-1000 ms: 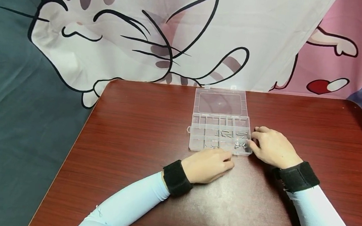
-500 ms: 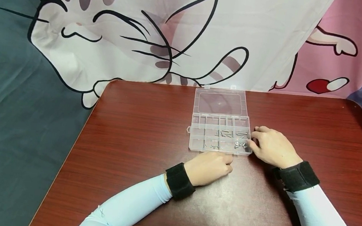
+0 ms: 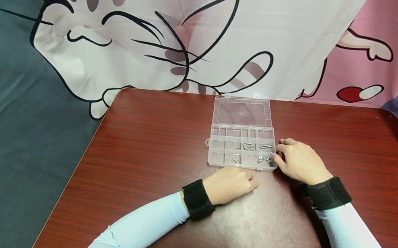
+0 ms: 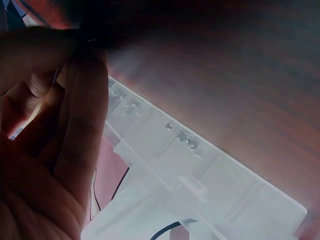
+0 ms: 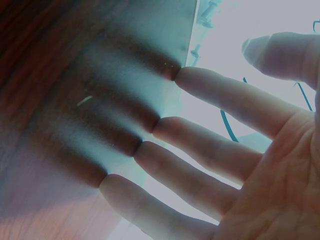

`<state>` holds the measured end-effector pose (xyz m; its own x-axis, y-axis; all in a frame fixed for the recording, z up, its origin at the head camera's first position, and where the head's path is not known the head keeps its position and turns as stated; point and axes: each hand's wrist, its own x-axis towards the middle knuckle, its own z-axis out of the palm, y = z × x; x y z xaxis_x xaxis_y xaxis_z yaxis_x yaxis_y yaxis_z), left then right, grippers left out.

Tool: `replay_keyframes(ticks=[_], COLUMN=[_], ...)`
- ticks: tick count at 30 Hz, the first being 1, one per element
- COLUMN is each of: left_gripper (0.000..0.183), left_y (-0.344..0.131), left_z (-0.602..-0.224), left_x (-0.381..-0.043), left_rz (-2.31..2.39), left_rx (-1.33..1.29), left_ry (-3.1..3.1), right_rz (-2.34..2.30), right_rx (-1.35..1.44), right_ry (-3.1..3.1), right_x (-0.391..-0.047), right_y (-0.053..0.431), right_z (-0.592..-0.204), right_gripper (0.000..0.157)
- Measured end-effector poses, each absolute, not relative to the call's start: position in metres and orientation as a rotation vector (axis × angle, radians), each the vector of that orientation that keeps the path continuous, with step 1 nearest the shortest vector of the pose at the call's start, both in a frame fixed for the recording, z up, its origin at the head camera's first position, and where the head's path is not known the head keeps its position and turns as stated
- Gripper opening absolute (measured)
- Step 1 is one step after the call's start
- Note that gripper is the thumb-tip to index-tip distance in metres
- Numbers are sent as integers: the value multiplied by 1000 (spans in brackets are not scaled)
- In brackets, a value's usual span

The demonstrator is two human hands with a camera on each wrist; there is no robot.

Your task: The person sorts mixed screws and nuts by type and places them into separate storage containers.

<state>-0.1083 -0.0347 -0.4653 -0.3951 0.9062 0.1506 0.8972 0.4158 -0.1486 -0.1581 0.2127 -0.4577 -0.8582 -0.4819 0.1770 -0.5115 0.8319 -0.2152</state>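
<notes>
A clear plastic compartment box (image 3: 216, 157) lies on the table with its lid (image 3: 242, 113) folded back. Several small metal screws (image 3: 248, 147) sit in its middle and front compartments. My left hand (image 3: 229, 185) is just in front of the box, fingers curled. In the left wrist view its thumb and index fingertips meet at a dark spot with a tiny glint; I cannot tell whether they pinch something. At the box's right side is my right hand (image 3: 300, 161). Its fingers (image 5: 225, 105) stretch out straight and spread in the right wrist view, nothing gripped.
The reddish-brown wooden table (image 3: 154, 135) carries the box near its far edge. Behind it hangs a cat-print curtain (image 3: 292, 36). Lamp glare brightens the tabletop in front of the left hand.
My left hand has drawn back slightly from the box's front edge, uncovering more of the front compartments, and its fingers have shifted a little. The right hand and the box stay put.
</notes>
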Motion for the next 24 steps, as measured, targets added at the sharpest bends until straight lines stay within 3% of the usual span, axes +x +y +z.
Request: replay_keyframes(ticks=[7,11,24], left_gripper=[4,13,16], left_y=[-39,-46,-72], left_z=[-462,-454,-424], left_x=[-113,-122,-183], left_rz=[12,-110,-449], left_rx=[-1660,-1674,-1422], left_ry=[-2495,-2498,-2459], right_rz=[386,387,377], right_rx=[803,802,791], right_ry=[-2894,-2893,-2918], right_x=[-159,-158,-157], right_y=[212,212,212], right_z=[-457,-457,-457], right_gripper=[20,19,20])
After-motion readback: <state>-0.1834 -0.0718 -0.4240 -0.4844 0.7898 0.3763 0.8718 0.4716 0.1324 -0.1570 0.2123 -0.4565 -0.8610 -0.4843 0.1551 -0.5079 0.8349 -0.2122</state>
